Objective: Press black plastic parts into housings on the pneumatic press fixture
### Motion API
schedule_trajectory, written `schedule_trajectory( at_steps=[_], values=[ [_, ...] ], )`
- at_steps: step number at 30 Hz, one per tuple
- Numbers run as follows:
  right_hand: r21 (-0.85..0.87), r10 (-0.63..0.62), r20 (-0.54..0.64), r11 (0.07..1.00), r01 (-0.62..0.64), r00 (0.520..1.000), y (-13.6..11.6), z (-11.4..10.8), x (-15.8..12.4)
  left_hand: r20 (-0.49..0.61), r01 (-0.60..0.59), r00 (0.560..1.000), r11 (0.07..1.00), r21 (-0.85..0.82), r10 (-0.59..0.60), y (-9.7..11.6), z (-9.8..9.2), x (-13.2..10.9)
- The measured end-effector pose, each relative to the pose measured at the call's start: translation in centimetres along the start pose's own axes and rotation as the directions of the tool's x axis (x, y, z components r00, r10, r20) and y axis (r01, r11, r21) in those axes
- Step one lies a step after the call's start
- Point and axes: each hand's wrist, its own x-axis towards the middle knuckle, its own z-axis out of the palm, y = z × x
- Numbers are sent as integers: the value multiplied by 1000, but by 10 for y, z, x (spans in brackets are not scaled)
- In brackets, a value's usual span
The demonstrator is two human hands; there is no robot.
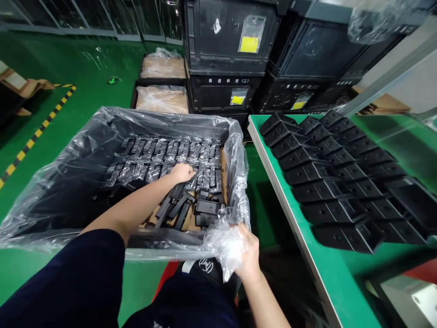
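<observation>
Filling the left & ctr. of view, a lg. black bin (82, 171) lay in front of the person, L hand (182, 173) down inside it over the wrapped black parts (160, 148), R hand (247, 250) at its near right corner. Hands were well apart: R was closed tight on a wad of crumpled wrap (225, 246); L was curled w/ fingertips at the wrapped rows, but couldn't tell if it gripped one. Bin stood above a glossy green floor (102, 68), w/ black crates (228, 27) stacked behind & a green-topped bench (344, 269) to the right, bearing rows of black housings (321, 214). Black-&-yellow tape (37, 136) ran along the floor at far left. Bin's clear plastic liner (241, 159) was wrinkled & shiny, folded over the rim. Housings looked angular, matte, w/ round holes. Wrapped pcs. sat upright in two rows, film glinting; loose bare parts (208, 207), oblong & smooth, lay jumbled nearer the person on brown cardboard (191, 221). Smallest: yellow labels (249, 44) in clear pouches on the crates.
</observation>
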Motion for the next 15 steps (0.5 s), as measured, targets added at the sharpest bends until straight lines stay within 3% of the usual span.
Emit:
schedule_trajectory(
  at_steps=[4,8,11,15],
  values=[
    [-57,-50,-48,997,48,998,0,-1,2,182,-83,981,995,54,72,-9,15,-36],
    [-80,-63,-99,995,55,993,-5,-1,6,328,-152,935,988,26,135,-13,16,-66],
    [-67,-75,-110,995,68,991,-8,-1,8,285,-180,942,984,-12,176,-4,9,-59],
    [-69,-73,-85,995,68,994,-7,-2,6,64,-193,978,979,-73,198,27,6,-15]
  ],
)
